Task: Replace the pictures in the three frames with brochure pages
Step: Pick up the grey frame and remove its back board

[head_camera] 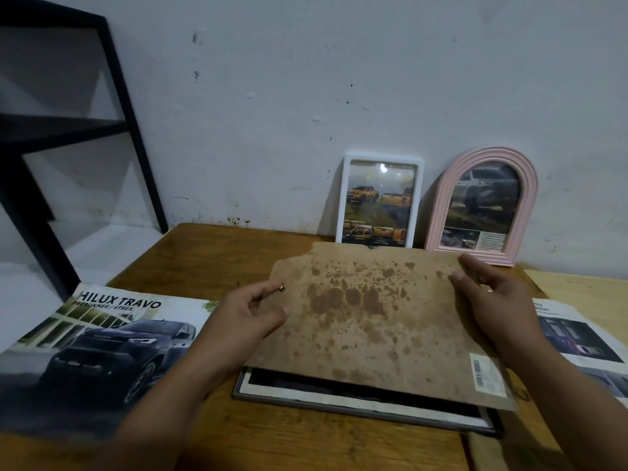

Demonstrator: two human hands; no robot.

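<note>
Both hands hold the stained brown backing board (373,321) tilted above the grey rectangular frame (356,407) lying face-down on the wooden worktop (210,253), likely to reach its picture: left hand (251,317) fingers pinch its left edge, right hand (492,300) fingers grip its right edge. The truck brochure page (102,345) waits left of the frame.
</note>
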